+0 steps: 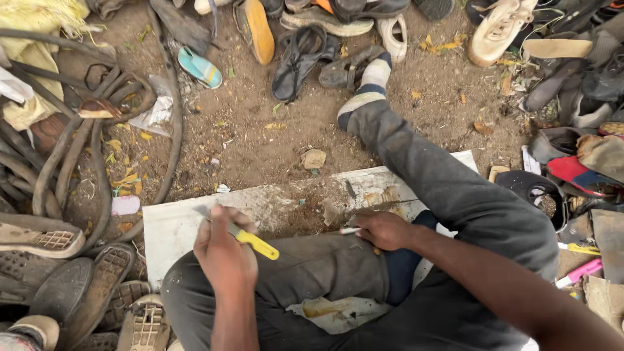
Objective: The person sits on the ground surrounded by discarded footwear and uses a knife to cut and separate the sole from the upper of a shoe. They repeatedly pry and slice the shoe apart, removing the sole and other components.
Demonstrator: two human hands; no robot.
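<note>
Gripping a yellow-handled knife (250,239) in a closed fist, blade angled down toward the white board (170,227), the left hand (224,250) works above the lap while the right hand (383,229) pinches a small pale pen-like stick (348,231) on the knee, worn shoes (305,55) heaped around on the dirt.

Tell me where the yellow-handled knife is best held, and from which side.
Grip the yellow handle, coming from the right, where its free end sticks out past the left hand. The blade points up-left over the white board, so that end is probably unsafe.
</note>
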